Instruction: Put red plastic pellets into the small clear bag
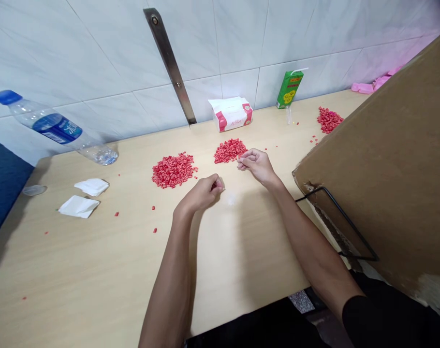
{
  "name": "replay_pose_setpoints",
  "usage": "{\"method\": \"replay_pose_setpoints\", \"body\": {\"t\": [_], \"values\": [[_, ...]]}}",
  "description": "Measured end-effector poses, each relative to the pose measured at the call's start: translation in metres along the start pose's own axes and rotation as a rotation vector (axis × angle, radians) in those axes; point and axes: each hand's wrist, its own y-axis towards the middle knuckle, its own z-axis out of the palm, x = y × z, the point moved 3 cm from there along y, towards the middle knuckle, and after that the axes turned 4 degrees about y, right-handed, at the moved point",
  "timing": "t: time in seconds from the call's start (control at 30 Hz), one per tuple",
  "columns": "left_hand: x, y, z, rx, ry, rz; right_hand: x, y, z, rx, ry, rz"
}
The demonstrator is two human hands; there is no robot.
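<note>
My left hand hovers over the pale wooden tabletop, its fingers pinched around a bit of red that looks like a plastic pellet. My right hand lies just right of a small heap of red pellets, with fingertips closed and nearly touching it. Nothing shows between those fingers. A larger heap of red pellets sits left of my left hand. Farther back, a third heap lies by the cardboard. Loose pellets are scattered around the tabletop.
A cardboard panel with a black wire frame leans in at the right. Along the tiled wall stand a tissue pack and green drink carton. A water bottle lies at left, above crumpled white tissues.
</note>
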Motion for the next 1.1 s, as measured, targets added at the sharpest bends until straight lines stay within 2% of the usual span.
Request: {"method": "replay_pose_setpoints", "body": {"t": [0.17,0.47,0.8,1.1], "values": [[-0.001,0.001,-0.002,-0.069,-0.153,0.008,0.003,-0.007,0.012,0.12,0.132,0.086],[-0.004,0.002,-0.008,-0.178,-0.271,0.055,0.004,-0.018,0.027,0.399,0.142,0.227],[-0.001,0.006,-0.005,-0.334,-0.259,0.063,0.0,-0.023,0.03,0.427,0.197,0.292],[-0.013,0.005,-0.002,-0.311,-0.208,0.049,0.003,-0.024,0.034,0.521,0.129,0.261]]}}
